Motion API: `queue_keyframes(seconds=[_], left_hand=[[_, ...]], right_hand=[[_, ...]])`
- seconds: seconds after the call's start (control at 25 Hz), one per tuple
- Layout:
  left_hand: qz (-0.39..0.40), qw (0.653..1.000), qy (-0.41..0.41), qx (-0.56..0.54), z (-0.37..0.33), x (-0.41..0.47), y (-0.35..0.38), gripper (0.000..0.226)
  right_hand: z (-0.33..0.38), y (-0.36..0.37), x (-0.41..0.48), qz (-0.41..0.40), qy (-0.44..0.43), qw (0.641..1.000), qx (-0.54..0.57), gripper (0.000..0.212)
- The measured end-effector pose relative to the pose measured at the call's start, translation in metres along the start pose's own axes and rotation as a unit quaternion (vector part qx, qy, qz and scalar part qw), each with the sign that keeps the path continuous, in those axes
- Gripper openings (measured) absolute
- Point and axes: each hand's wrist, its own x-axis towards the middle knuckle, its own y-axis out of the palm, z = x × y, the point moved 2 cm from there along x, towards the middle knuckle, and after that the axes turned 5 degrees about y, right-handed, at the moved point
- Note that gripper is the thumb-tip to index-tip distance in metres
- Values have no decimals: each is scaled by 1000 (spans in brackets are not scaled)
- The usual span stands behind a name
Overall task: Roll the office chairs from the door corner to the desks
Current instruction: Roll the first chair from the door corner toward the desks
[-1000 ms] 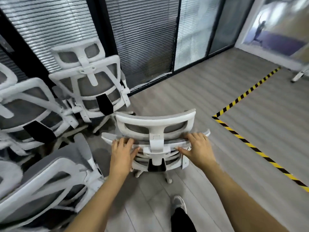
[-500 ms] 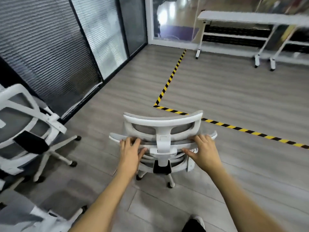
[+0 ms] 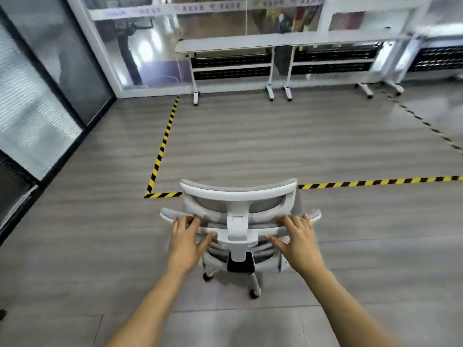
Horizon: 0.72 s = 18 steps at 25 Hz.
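Observation:
A white-framed office chair with grey mesh stands on its castors right in front of me, its back towards me. My left hand grips the top edge of the backrest left of the headrest post, fingers over the rim and thumb below. My right hand grips the same edge on the right side. The seat is hidden behind the backrest. Ahead across the floor stands a row of white desks on wheeled legs against a glass wall.
Yellow-black floor tape marks a rectangle between the chair and the desks; one strip runs right behind the chair. Glass partitions with blinds line the left side. Grey plank floor lies open ahead.
The view and the chair have swung right, away from the cluster of other chairs, which has left the frame. The desks now lie straight ahead. Both hands keep their grip.

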Motion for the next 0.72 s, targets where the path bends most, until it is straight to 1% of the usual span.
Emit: queue_keyframes(seconds=[0.16, 0.28, 0.52, 0.72], left_hand=[[18, 998, 28, -46, -73, 92, 76, 30], [26, 996, 62, -61, -119, 164, 128, 31], [60, 985, 121, -106, -200, 333, 247, 31], [93, 976, 156, -124, -282, 476, 343, 38]], right_hand=[[-99, -40, 51, -26, 51, 998, -18, 50], [-166, -60, 96, -50, 74, 996, -26, 50], [-303, -94, 211, -83, 114, 989, -53, 46], [-416, -136, 315, -108, 172, 973, -106, 50]])
